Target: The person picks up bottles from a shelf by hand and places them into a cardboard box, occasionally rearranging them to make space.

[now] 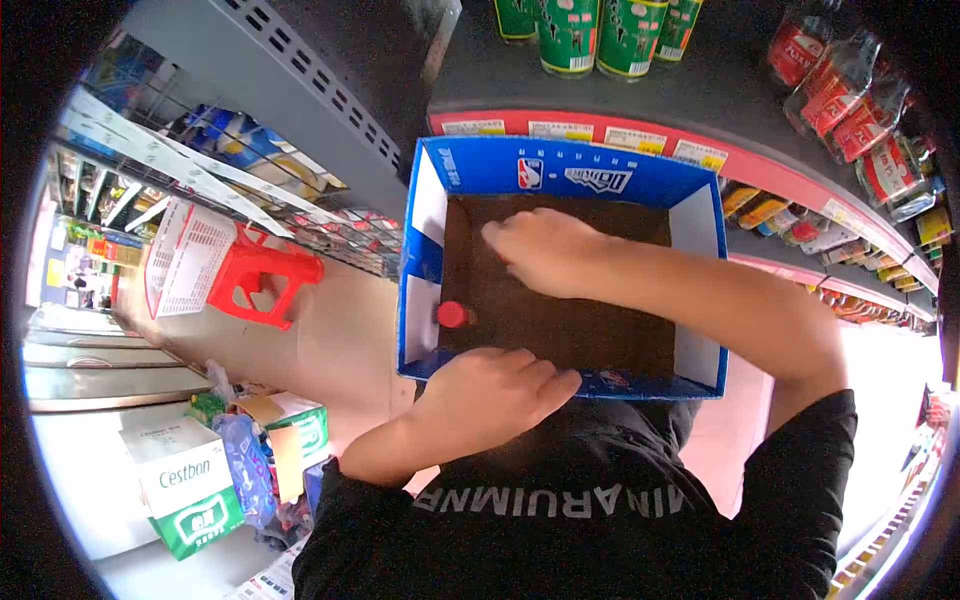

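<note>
A blue cardboard box [560,388] with white inner side walls and a brown floor sits in front of my body, against the shelf edge. My left hand [490,395] has its fingers curled over the near rim, toward the left corner. Inside the box, my right hand [545,250] is over the far left part of the floor with its fingers closed. A bit of red shows at those fingers, but what they hold is mostly hidden. A small bottle with a red cap [453,314] stands near the box's left wall, apart from both hands.
Green cans [570,40] and bottles with red labels [840,100] stand on the shelf ahead. Price tags line its pink edge [770,180]. To the left are a wire rack [250,160], a red plastic stool [262,280] and a Cestbon carton [180,470].
</note>
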The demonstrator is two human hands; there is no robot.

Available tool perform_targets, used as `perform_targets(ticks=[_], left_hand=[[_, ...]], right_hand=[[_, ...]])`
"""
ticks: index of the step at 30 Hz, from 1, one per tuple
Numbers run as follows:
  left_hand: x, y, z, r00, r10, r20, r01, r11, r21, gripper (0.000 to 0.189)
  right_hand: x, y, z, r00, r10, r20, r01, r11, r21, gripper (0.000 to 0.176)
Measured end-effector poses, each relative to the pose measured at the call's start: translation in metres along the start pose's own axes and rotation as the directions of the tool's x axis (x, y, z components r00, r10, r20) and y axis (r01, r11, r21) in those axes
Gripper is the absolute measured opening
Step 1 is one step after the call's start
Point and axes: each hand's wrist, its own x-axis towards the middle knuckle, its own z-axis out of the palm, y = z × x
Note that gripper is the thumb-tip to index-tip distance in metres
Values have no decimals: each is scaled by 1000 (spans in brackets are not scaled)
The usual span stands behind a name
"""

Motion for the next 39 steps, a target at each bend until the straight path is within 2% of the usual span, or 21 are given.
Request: perform_targets(ticks=[7, 9, 10, 15, 19, 22, 25, 28, 34, 39], left_hand=[[4, -1, -1, 1000, -4, 31, 4, 1000, 9, 24], [6, -3, 6, 996, 29, -81, -27, 999, 26, 18], [6, -4, 9, 990, 44, -135, -39, 999, 35, 15], [3, -6, 8, 992, 38, -124, -35, 999, 26, 15], [2, -6, 6, 992, 38, -118, -34, 999, 30, 17], [3, -7, 6, 992, 41, -123, -40, 999, 12, 18], [3, -9, 7, 992, 45, -122, -47, 999, -15, 19], [2, -7, 5, 994, 31, -102, -32, 999, -9, 20], [2, -6, 3, 995, 54, -87, -51, 998, 31, 24], [3, -4, 1, 997, 55, -44, -55, 998, 11, 26]], right_hand=[[-41, 11, -1, 992, 71, 102, -81, 992, 97, 29], [-43, 12, 9, 995, 49, 89, -59, 992, 115, 30], [-45, 12, 13, 995, 26, 97, -35, 995, 92, 30], [-56, -4, 11, 978, -42, 207, 40, 999, 15, 29], [-73, -12, 14, 944, -83, 318, 75, 997, 36, 24], [-82, -20, 4, 936, -67, 345, 66, 998, 15, 22], [-92, -20, 2, 953, -72, 296, 78, 997, -7, 22], [-107, -17, -15, 927, 1, 376, 38, 995, -95, 22], [-140, 2, 1, 877, 62, 477, 57, 971, -231, 24], [-153, 6, 7, 923, 54, 381, 49, 965, -256, 27]])
